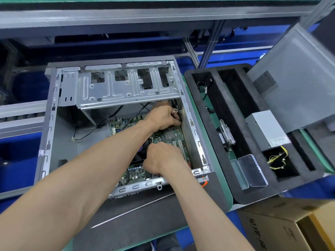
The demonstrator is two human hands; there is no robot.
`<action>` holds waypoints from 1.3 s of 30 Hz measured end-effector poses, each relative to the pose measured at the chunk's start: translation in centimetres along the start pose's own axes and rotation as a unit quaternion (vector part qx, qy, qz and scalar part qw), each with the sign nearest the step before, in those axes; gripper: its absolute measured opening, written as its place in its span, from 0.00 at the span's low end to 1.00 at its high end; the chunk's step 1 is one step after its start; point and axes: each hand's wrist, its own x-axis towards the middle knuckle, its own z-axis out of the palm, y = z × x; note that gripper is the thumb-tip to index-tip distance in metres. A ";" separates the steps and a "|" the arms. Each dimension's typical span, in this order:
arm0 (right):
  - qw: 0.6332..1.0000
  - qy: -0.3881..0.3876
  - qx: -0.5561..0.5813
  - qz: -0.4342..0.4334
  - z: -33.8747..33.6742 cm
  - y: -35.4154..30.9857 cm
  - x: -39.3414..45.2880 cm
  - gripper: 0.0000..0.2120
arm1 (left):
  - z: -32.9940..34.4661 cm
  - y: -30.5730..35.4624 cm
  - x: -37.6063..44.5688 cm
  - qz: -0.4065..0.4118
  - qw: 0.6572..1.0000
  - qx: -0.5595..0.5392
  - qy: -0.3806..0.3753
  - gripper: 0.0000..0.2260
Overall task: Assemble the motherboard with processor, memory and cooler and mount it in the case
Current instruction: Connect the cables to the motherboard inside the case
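The open grey PC case lies on its side on a dark mat. The green motherboard sits inside, low on the case floor. A black cooler fan with purple blades stands on the board, mostly hidden by my arms. My left hand reaches to the far right corner of the case and grips a bundle of black cables with a white tie. My right hand is curled over the cooler's right edge, above the board; its fingertips are hidden.
A drive cage spans the far part of the case. A thin metal rod lies on the mat in front. Right: a black foam tray with a power supply, hard drive, clear box. Side panel, cardboard box.
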 end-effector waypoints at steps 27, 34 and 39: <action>1.000 -0.001 0.001 0.003 0.2 0.1 0.3 0.07 | 0.1 -0.1 0.1 -0.003 1.000 -0.003 -0.004 0.12; 1.000 0.003 -0.003 -0.001 0.2 0.2 0.4 0.10 | 0.0 0.3 0.2 -0.028 0.999 -0.017 -0.004 0.13; 1.000 0.005 -0.004 -0.002 0.3 0.3 0.5 0.09 | -0.2 0.8 -0.1 -0.037 0.999 -0.007 -0.025 0.12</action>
